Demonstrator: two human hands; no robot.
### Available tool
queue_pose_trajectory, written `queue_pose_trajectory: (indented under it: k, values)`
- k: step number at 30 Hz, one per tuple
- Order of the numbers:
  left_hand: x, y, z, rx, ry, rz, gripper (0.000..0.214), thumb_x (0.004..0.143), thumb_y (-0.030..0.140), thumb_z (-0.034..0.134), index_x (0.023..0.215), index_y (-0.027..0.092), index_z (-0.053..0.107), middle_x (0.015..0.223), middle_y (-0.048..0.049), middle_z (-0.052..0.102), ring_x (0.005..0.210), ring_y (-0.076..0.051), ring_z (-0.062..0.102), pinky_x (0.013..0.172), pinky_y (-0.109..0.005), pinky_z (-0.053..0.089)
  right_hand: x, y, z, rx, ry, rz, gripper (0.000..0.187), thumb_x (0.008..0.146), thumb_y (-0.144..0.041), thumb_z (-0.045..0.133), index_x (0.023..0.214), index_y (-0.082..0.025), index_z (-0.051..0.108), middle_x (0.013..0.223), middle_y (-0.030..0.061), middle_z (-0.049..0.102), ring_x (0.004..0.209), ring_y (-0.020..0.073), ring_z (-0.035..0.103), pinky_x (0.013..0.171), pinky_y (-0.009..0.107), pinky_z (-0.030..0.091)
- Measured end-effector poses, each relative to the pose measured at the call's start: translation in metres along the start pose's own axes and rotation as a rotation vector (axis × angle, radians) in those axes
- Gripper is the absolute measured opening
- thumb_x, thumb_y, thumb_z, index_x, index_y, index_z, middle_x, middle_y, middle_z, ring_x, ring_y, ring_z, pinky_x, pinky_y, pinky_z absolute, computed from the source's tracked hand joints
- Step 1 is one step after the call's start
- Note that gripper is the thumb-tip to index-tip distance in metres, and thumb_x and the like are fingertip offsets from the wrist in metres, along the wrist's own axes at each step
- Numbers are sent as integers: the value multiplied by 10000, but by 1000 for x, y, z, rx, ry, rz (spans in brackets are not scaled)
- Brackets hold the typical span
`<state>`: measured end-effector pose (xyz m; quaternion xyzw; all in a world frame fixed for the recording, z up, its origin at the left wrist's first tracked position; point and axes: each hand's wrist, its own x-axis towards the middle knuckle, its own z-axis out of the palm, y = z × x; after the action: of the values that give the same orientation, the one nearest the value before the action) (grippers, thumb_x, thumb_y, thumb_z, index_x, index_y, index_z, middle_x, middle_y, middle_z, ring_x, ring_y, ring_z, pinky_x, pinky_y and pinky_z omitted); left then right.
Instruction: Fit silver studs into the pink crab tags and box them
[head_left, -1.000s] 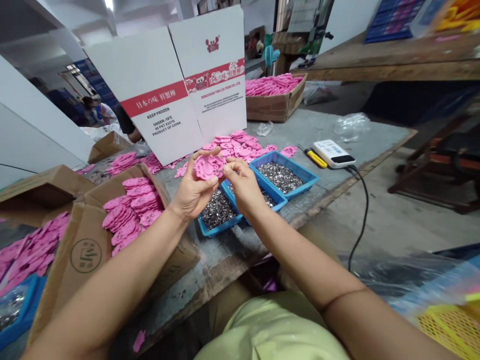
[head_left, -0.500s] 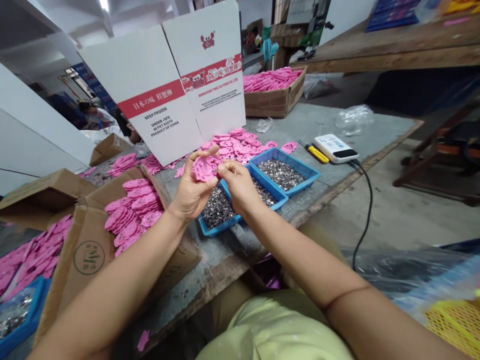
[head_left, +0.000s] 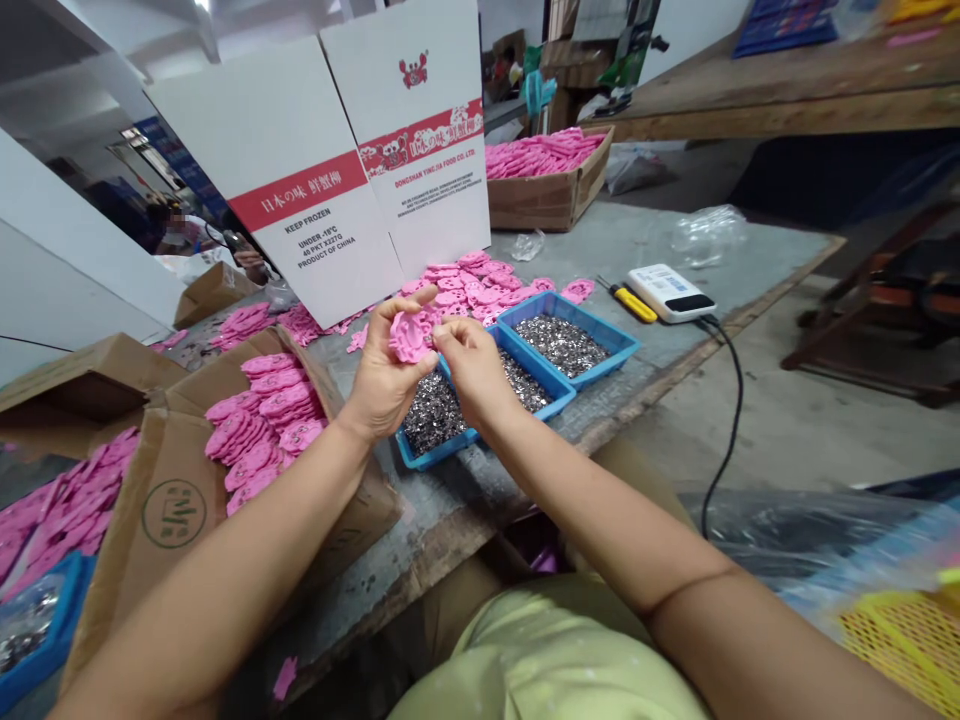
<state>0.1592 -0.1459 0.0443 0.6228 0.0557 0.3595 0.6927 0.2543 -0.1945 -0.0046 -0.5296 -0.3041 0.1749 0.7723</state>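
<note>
My left hand [head_left: 373, 388] is closed on a pink moulded plastic piece [head_left: 409, 338], its thumb and fingers around the edge and the hollowed side showing. At that piece's right edge, the thumb and forefinger of my right hand [head_left: 474, 368] are pinched together. Whatever sits between those fingertips is too small to make out. Below the hands are blue trays of small shiny metal parts: a left tray [head_left: 441, 457], a middle tray [head_left: 559, 403] partly covered by my right hand, and a right tray [head_left: 611, 369]. Behind them lies a heap of similar pink pieces [head_left: 480, 288].
An open carton [head_left: 174, 515] of stacked pink pieces stands at left. A white printed carton [head_left: 352, 235] rises behind the heap. Another pink-filled box [head_left: 551, 203] is farther back. A yellow-handled screwdriver [head_left: 634, 304] and a white device [head_left: 670, 292] with a black cable lie right. A person [head_left: 184, 235] sits far left.
Both hands keep nearly the same place and grip. The pink piece has turned slightly in my left hand, and the view has shifted a little.
</note>
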Motion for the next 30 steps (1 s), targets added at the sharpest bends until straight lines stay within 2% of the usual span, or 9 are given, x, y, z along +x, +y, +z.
queue_pose_trajectory:
  k: [3,5,9,12,17,21,25,27,30]
  values:
    - [0,-1,0,-7,-10,3,509,660,119,935,1059,287,668,1419,-28,673,1464,-230,527,1215,-344,395,-3,-1,1,-31,70,-39,161,869,-285,656,741,-236,571,1169,81,634,1279,245,531,1169,460,402]
    - [0,0,1,-36,15,-34,530,672,78,894,1105,289,673,1433,-31,669,1460,-232,531,1203,-350,418,-4,-1,1,21,82,-41,123,840,-273,680,778,-231,582,1213,90,626,1259,239,554,1128,447,448]
    - [6,5,1,-125,155,-231,488,774,57,686,1218,255,641,1314,-85,733,1331,-264,637,1113,-454,529,-1,3,0,207,107,39,139,806,-280,679,882,-240,571,1062,47,669,964,182,627,953,381,548]
    - [11,8,-3,-193,235,-373,437,809,67,514,1213,176,642,1112,-128,781,1156,-285,724,1007,-509,601,2,10,-6,241,119,59,158,778,-292,666,890,-243,566,945,25,667,886,176,618,896,363,550]
    - [13,8,-8,-172,286,-452,492,744,35,531,1212,138,641,1012,-126,783,1014,-292,760,923,-499,640,6,31,-27,67,111,61,207,762,-336,642,932,-228,594,999,34,674,909,187,607,919,378,527]
    - [11,5,-6,-138,273,-374,660,706,-66,535,1312,191,585,1024,-93,772,1036,-277,761,934,-467,637,19,42,-53,-287,-8,67,193,804,-276,616,986,-211,627,1018,50,695,902,204,624,944,406,531]
    - [11,3,-5,-133,295,-385,662,719,-72,502,1335,166,547,1026,-122,773,994,-275,769,809,-379,650,36,39,-76,-1039,-264,23,199,840,-140,624,1001,-169,738,1138,158,731,1095,305,673,1023,443,514]
    - [12,3,-5,-124,316,-416,619,736,-53,492,1319,149,542,1002,-132,777,942,-269,773,694,-315,630,38,38,-81,-1319,-434,53,245,852,-96,619,1030,-138,782,1197,226,734,1154,353,685,1011,441,526]
    - [13,4,-6,-130,328,-477,522,768,1,475,1273,102,563,964,-158,780,921,-281,772,601,-288,599,34,42,-80,-1450,-595,114,276,854,-57,616,1051,-106,803,1198,266,749,1191,369,704,981,403,545]
